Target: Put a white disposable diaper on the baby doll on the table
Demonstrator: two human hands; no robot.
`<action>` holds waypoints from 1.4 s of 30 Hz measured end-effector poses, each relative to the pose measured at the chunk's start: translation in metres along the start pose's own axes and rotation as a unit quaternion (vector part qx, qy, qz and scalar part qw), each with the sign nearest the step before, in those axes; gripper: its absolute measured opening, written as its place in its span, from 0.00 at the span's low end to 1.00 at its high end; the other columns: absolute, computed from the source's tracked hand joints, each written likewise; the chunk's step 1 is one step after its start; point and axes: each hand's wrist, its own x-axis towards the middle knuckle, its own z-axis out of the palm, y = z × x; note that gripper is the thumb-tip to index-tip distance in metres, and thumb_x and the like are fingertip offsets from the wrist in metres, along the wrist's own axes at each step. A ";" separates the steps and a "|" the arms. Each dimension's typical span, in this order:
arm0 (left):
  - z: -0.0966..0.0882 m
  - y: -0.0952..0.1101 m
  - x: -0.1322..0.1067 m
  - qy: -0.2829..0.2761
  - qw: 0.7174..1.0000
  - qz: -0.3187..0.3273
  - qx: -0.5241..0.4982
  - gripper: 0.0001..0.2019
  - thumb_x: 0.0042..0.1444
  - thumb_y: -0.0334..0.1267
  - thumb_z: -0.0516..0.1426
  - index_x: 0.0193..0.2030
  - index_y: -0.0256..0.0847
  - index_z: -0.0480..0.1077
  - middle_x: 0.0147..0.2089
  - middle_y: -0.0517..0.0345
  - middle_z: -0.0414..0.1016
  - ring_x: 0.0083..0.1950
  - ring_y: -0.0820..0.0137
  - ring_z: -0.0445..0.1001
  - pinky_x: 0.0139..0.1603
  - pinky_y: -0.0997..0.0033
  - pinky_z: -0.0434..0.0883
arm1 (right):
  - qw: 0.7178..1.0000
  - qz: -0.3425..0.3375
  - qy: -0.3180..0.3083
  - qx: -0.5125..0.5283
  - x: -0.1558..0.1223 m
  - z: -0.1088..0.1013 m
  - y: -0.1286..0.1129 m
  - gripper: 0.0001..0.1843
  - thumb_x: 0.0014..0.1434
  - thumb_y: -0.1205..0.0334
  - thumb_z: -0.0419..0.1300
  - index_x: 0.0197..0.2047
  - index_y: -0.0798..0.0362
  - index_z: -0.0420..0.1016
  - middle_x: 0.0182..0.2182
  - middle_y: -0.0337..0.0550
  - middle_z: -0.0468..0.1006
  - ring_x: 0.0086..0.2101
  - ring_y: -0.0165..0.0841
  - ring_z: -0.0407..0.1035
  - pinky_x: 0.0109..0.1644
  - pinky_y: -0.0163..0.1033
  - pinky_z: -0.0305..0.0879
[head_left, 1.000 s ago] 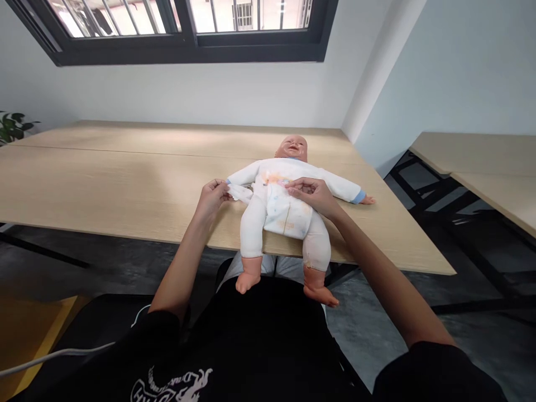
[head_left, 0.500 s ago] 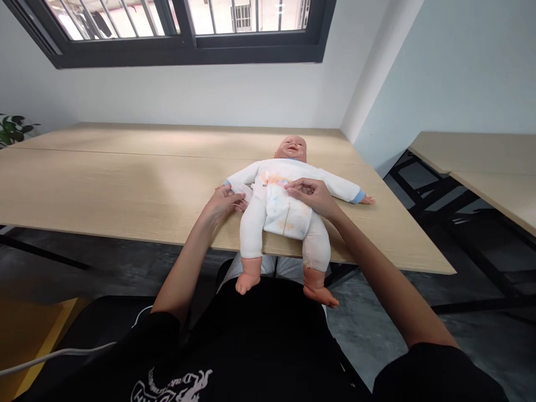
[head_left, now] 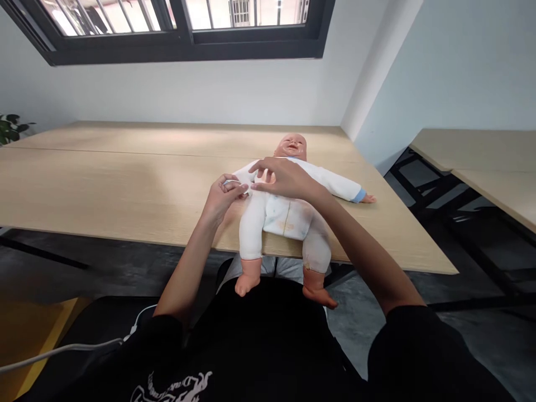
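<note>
Pinching the doll's white sleeve [head_left: 239, 177] with my left hand [head_left: 220, 195], fingers closed on the cloth near the cuff. My right hand [head_left: 281, 177] has crossed over the chest, fingertips on the same sleeve by the shoulder; grip there partly hidden, cannot tell if it is clamped or just resting. Doll [head_left: 280, 207] lies on its back at the near edge of the tabletop [head_left: 104, 184], head away from me, both legs hanging off over my lap. Risk as I judge it: pulling the sleeve sideways could drag the body off the edge, since the legs already overhang. Thin cloth could also slip from my pinch.
</note>
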 end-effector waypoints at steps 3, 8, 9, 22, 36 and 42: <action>0.004 -0.002 0.002 -0.019 1.000 0.017 -0.006 0.27 0.38 0.39 0.74 0.39 0.39 0.64 0.25 0.63 0.77 0.26 0.75 0.73 0.36 0.73 0.72 | 0.997 -0.034 -0.060 0.015 0.017 0.011 0.003 0.21 0.57 0.56 0.68 0.53 0.53 0.75 0.44 0.45 0.78 0.38 0.35 0.70 0.40 0.37 0.58; 0.000 -0.012 0.005 0.004 0.999 0.008 -0.045 0.31 0.34 0.41 0.76 0.40 0.40 0.63 0.27 0.64 0.78 0.26 0.76 0.74 0.35 0.74 0.72 | 0.984 -0.054 -0.091 0.141 0.026 0.021 0.021 0.12 0.57 0.55 0.64 0.35 0.57 0.75 0.31 0.41 0.75 0.32 0.32 0.66 0.37 0.36 0.58; -0.001 -0.013 0.005 0.004 0.999 0.006 -0.046 0.31 0.34 0.41 0.76 0.40 0.40 0.64 0.27 0.64 0.79 0.26 0.75 0.74 0.35 0.73 0.72 | 0.983 -0.043 -0.084 0.159 0.026 0.022 0.024 0.14 0.57 0.53 0.65 0.32 0.57 0.73 0.28 0.39 0.73 0.30 0.31 0.64 0.35 0.36 0.56; 0.007 -0.013 -0.001 0.004 0.999 -0.048 -0.024 0.24 0.36 0.35 0.74 0.36 0.38 0.67 0.33 0.62 0.77 0.31 0.76 0.74 0.37 0.76 0.72 | 0.976 0.017 0.017 0.217 0.020 0.031 0.027 0.20 0.53 0.46 0.66 0.28 0.57 0.75 0.25 0.41 0.75 0.28 0.31 0.64 0.32 0.36 0.54; 0.009 -0.012 -0.007 -0.013 0.995 -0.080 -0.064 0.21 0.42 0.36 0.72 0.43 0.36 0.72 0.33 0.61 0.76 0.32 0.76 0.74 0.38 0.75 0.72 | 0.967 0.015 0.044 0.249 0.020 0.037 0.030 0.14 0.52 0.53 0.65 0.31 0.56 0.72 0.28 0.40 0.74 0.30 0.31 0.66 0.36 0.36 0.61; 0.008 -0.016 -0.006 -0.011 0.998 -0.057 -0.021 0.15 0.44 0.36 0.68 0.39 0.38 0.72 0.34 0.61 0.75 0.32 0.76 0.73 0.36 0.78 0.70 | 0.957 -0.023 0.022 0.287 0.018 0.038 0.028 0.13 0.56 0.52 0.63 0.36 0.54 0.72 0.36 0.43 0.79 0.39 0.35 0.72 0.47 0.39 0.66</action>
